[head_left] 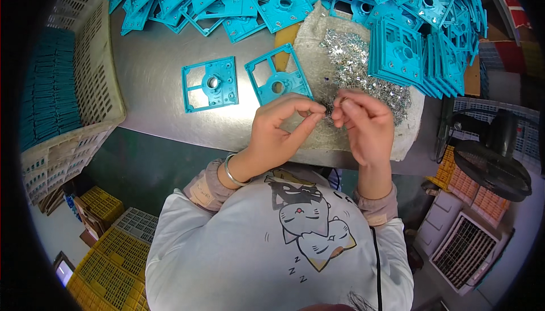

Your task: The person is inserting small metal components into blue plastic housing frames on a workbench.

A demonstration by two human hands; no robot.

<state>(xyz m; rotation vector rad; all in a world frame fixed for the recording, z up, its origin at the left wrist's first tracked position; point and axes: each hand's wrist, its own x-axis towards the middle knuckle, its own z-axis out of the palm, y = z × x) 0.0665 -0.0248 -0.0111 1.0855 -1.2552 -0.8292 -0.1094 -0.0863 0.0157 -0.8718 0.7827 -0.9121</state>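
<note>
Beside small silvery metal pieces, likely heaped close for easy reach, your left hand and right hand pinched, contents too small to tell.

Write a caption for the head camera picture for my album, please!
Left hand and right hand close together beside small shiny pieces, blue plastic frames heaped beyond.

It is bright over my metal table, which shines with a pale glare near the white basket. The little silver bits sparkle. Below the table, the floor is dark. Black fills the corners, and the basket looks bent near the edge.
</note>
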